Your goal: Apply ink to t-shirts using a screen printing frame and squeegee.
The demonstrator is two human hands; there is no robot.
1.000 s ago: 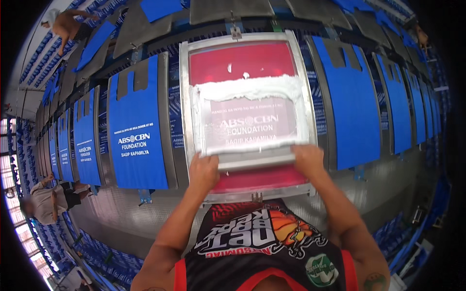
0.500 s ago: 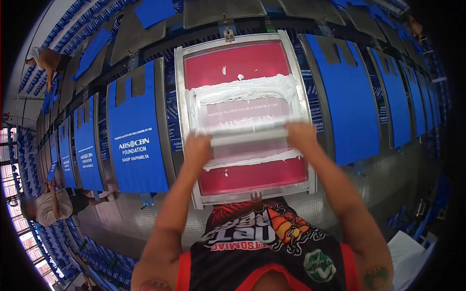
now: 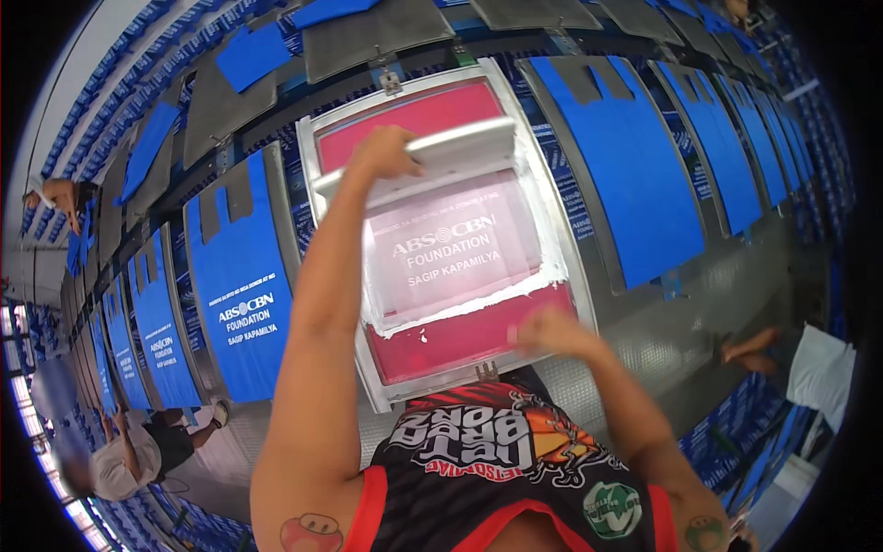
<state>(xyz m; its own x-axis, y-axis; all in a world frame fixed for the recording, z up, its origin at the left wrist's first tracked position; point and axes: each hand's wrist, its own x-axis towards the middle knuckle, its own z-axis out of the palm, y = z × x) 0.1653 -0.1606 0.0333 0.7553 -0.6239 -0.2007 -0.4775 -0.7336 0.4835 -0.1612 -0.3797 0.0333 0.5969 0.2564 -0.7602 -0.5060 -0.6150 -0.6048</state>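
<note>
My left hand [image 3: 388,155] grips a long, pale squeegee [image 3: 464,141] across the far part of a silver-framed printing screen [image 3: 581,304]. The screen's mesh is red at both ends [image 3: 428,354], with a pale middle [image 3: 451,285] showing white lettering and thick white ink along its edges. My right hand [image 3: 547,331] is off the squeegee, blurred over the screen's near red band, its fingers unclear. Blue bag-shaped cloths [image 3: 614,184] lie on grey boards on either side, some at the left bearing white print.
A row of boards with blue cloths [image 3: 156,340] curves away both sides, with another row [image 3: 368,37] behind. Co-workers appear at lower left [image 3: 129,460] and upper left [image 3: 60,198]; another's arm [image 3: 754,350] is at right beside white cloth [image 3: 819,368]. A grey floor [image 3: 644,359] shows below.
The squeegee has travelled from the screen's near end to its far end. My right hand has let go of it and dropped back, while my left still holds it. The view has shifted somewhat.
</note>
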